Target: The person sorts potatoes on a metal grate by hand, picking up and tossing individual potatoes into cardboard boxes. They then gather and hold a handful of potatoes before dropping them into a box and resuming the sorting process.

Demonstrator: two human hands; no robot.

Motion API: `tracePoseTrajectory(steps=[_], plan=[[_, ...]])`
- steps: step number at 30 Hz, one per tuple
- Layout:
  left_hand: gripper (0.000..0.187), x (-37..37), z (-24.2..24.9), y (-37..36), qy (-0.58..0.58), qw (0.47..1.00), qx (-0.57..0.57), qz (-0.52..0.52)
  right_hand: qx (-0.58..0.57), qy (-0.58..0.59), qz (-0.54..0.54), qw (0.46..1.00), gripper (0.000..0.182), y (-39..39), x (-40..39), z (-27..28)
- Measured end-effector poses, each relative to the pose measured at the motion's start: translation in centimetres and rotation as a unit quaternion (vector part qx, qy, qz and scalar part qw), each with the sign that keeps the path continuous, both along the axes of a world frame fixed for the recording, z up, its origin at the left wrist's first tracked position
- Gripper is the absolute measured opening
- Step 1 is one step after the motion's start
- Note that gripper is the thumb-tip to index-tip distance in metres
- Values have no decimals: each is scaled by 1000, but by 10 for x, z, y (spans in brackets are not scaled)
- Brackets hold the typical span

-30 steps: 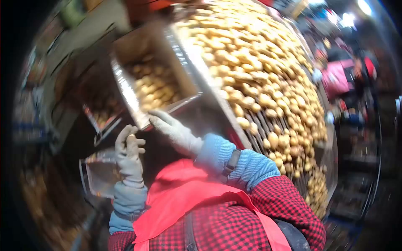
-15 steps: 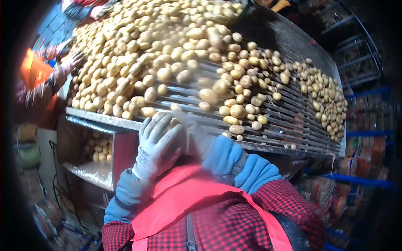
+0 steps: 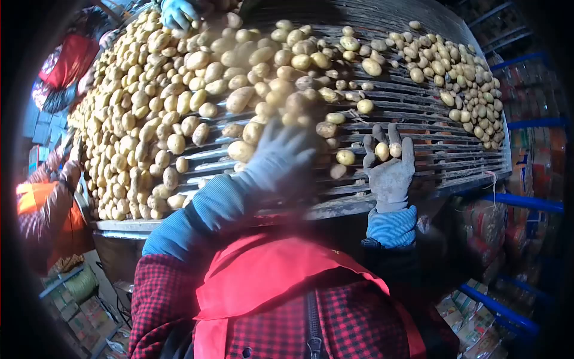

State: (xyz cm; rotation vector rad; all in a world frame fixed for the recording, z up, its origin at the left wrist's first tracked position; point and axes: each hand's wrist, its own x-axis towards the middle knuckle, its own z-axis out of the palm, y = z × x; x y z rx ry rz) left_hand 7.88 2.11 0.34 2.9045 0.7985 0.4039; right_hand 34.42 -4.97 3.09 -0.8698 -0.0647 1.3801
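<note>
My left hand [image 3: 280,157], in a pale glove and blurred by motion, is over the slats at the near edge of the potato pile [image 3: 140,119], its fingers spread among potatoes. Further right, my right hand [image 3: 388,170], in a soiled glove, lies over the slatted sorting table [image 3: 430,119] with its fingers toward the far side. Two small potatoes [image 3: 388,151] rest against its curled fingers. A few loose potatoes, one of them yellow [image 3: 345,157], lie between my hands.
More small potatoes [image 3: 472,96] are gathered at the table's right end. A co-worker's blue-gloved hand [image 3: 178,13] reaches in at the top left. Another person in orange [image 3: 60,221] stands at the left edge. Blue racks [image 3: 526,202] with stacked goods are at the right.
My hands, close together at the table's near edge before, are now apart: the left reaches into the potatoes, the right is further right. The view has shifted, and potatoes have moved on the slats.
</note>
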Motion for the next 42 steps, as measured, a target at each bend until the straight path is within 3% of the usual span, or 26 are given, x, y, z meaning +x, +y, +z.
tracePoseTrajectory(steps=[2, 6, 9, 15, 19, 21, 22, 23, 24, 25, 26, 28, 29, 32, 35, 37, 39, 42], plan=[[51, -8, 0, 10, -25, 999, -47, 7, -8, 2, -2, 1000, 54, -3, 11, -13], [48, -42, 17, 7, -15, 995, -35, 94, -21, 28, -8, 999, 54, 1, 11, -17], [41, -99, -4, 7, 2, 981, 38, 192, -35, 24, -3, 999, 54, 5, 8, -17], [62, -195, 8, 20, 64, 935, 127, 325, -53, 15, -5, 998, 54, 8, 1, -22], [60, -237, 4, 38, 74, 874, 160, 453, -57, 25, -7, 998, 53, -3, -21, -19], [60, -230, 8, 39, 40, 890, 201, 408, -59, 29, 1, 998, 52, -11, -37, -17], [60, -215, 19, 36, -3, 923, 161, 348, -57, 37, -8, 998, 54, -13, -43, -15], [60, -190, 34, 25, -47, 955, 67, 286, -62, 32, -24, 997, 55, -17, -49, -12], [58, -179, 27, 31, -88, 987, -7, 132, -63, 27, -39, 997, 55, -18, -55, -8], [65, -157, 19, 17, -110, 986, -95, 85, -63, 22, -56, 996, 56, -20, -58, -4], [63, -134, 30, 4, 8, 988, -147, 40, -42, 17, -78, 996, 56, -24, -58, -11], [53, -110, -16, -14, 138, 987, -69, -48, -30, 16, -64, 997, 57, -34, -64, -6], [50, -100, -17, -16, 137, 989, -18, -58, -15, 46, -42, 998, 57, -41, -65, -3], [45, -89, -10, 2, 183, 965, -189, -20, 14, 43, 32, 998, 62, -48, -71, -9], [48, -79, 14, 9, -100, 970, -220, -23, 1, 99, 61, 993, 63, -46, -80, -9], [54, -51, 50, 14, -131, 962, -229, -73, -11, 105, 81, 991, 62, -40, -87, -1], [56, -18, 75, 17, -165, 948, -226, -151, 43, 40, 68, 996, 62, -38, -89, -26], [56, 18, 79, 26, -211, 965, -117, -102, 33, 39, 45, 998, 61, -34, -70, -15]])
